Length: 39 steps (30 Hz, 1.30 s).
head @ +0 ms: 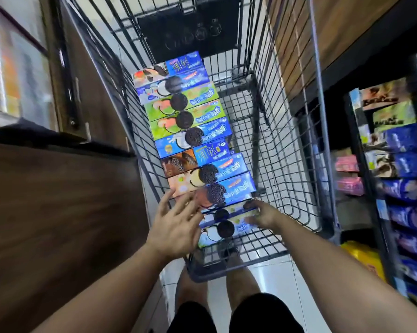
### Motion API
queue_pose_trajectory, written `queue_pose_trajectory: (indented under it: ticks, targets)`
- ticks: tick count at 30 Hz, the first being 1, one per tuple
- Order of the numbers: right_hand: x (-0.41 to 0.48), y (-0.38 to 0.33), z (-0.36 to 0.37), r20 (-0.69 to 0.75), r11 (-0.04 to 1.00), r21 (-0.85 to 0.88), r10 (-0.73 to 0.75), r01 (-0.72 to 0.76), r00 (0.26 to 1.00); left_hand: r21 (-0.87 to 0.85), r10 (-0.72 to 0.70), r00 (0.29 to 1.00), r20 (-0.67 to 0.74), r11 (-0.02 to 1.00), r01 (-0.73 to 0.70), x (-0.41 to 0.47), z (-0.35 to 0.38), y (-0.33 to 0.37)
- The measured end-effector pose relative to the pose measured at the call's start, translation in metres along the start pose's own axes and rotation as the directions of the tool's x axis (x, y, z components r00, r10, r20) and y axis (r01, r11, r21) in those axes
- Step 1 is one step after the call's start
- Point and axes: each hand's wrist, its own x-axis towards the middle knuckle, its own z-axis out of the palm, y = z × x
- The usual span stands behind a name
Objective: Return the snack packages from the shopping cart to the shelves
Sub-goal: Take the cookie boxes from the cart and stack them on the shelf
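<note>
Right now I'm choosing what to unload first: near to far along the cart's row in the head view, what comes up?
Nearest blue-white box, pale box, brown-ended box, cream box, brown-blue box, milk-splash box, two green boxes, two blue boxes, black panel.

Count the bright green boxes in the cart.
2: third green box and fourth from the row's far end in the cart, touching. The blurred pale box in the right hand might be green.
</note>
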Motion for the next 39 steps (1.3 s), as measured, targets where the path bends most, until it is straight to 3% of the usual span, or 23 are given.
queue_pose_trajectory:
  ticks: [3,6,14,19,23,26,33,39]
  targets:
    - [-0.001,0.002,-0.009,-0.030,0.996,0.068,-0.061,0.063,0.998,-0.004,0.004,1.000,-0.003,1.000,-0.004,0.000,0.000,0.001]
    - [-0.002,0.002,-0.015,-0.016,0.992,0.121,-0.034,0.036,0.999,-0.028,0.000,1.000,0.000,1.000,0.000,0.001,-0.001,0.001]
    - [-0.001,0.006,0.001,-0.129,0.993,0.108,0.071,-0.057,0.989,-0.039,0.001,1.000,-0.012,0.999,-0.001,0.000,0.000,0.002]
    - [-0.021,-0.014,-0.007,-0.128,0.997,0.071,0.023,-0.014,0.992,-0.041,-0.010,1.000,0.019,0.999,0.011,0.000,-0.003,0.003]
    - [-0.038,-0.040,-0.023,-0.204,0.949,0.298,-0.045,0.106,0.978,-0.020,-0.042,0.991,0.129,0.999,0.045,0.002,-0.006,0.004]
    - [-0.046,-0.064,-0.030,-0.177,0.878,0.443,-0.114,0.183,0.978,-0.022,-0.054,0.982,0.180,0.998,0.059,0.003,-0.006,0.005]
    - [-0.039,-0.076,-0.016,-0.039,0.912,0.390,-0.121,0.127,0.992,-0.021,-0.041,0.995,0.093,0.999,0.043,0.002,-0.002,0.005]
    - [-0.032,-0.069,-0.009,-0.129,0.879,0.454,-0.097,0.146,0.987,-0.020,-0.037,0.997,0.068,0.999,0.039,0.000,0.003,0.005]
